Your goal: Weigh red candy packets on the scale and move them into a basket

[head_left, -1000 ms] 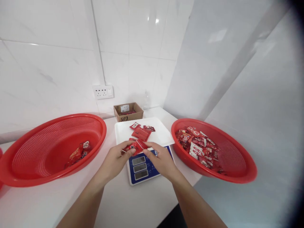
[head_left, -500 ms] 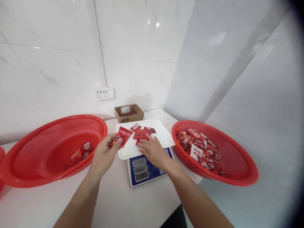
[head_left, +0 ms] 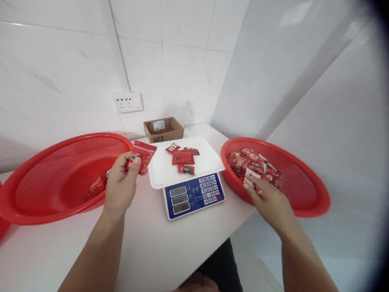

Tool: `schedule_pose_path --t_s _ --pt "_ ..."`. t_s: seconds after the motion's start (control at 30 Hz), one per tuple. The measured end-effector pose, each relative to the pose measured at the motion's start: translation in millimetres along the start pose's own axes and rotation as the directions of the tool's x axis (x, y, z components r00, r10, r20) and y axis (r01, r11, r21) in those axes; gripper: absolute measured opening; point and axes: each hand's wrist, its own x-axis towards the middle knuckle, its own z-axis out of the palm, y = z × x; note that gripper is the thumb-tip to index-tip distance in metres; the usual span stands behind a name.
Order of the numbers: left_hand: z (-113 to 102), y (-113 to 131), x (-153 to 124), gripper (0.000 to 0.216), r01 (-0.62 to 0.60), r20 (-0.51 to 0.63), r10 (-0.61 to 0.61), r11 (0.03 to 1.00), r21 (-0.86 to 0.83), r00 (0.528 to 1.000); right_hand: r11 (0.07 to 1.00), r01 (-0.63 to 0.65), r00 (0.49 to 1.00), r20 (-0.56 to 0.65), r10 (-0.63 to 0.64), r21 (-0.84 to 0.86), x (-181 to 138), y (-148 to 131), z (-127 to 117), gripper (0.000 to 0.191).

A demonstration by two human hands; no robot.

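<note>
My left hand [head_left: 123, 178] pinches a red zip pouch [head_left: 144, 152] with black print between thumb and fingers, just left of the scale's white pan [head_left: 158, 172]. On that pan lie several small red packets, with a flat red packet [head_left: 184, 157] in the middle and a red-and-brown packet [head_left: 186, 169] in front of it. My right hand [head_left: 270, 202] is in the right red basket [head_left: 319, 207]. Its thumb and fingers close on a small packet at the heap's near side, beside a white-and-red packet [head_left: 251, 173]; its other fingertips are partly hidden.
The blue scale body [head_left: 194, 194] carries displays and keys. The left red basket [head_left: 65, 142] holds several packets [head_left: 99, 184] near its right side. Behind the pan stands an open cardboard box [head_left: 164, 132]. A wall socket [head_left: 127, 102] is at the back.
My right hand has left the packets on the pan and moved right into the right basket. My left hand has drawn a little left, still holding the red pouch. The view has tilted down.
</note>
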Motion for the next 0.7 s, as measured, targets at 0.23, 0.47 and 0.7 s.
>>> schedule_pose_path --t_s 0.23,0.47,0.7 --pt "10.0 1.2 -1.4 0.018 0.086 0.043 -0.077 0.950 -0.301 0.996 0.950 -0.124 0.987 0.067 0.149 -0.286 -12.1 -1.9 7.3 0.035" --pt "11.5 6.1 0.1 0.017 0.241 0.114 -0.212 0.866 -0.438 0.971 0.933 -0.103 0.994 0.007 0.112 -0.345 -14.8 -4.0 11.6 0.035" --pt "7.0 13.4 -0.6 0.018 0.258 0.158 -0.208 0.856 -0.448 0.965 0.920 -0.115 0.993 -0.049 0.104 -0.375 -16.3 -7.7 15.6 0.035"
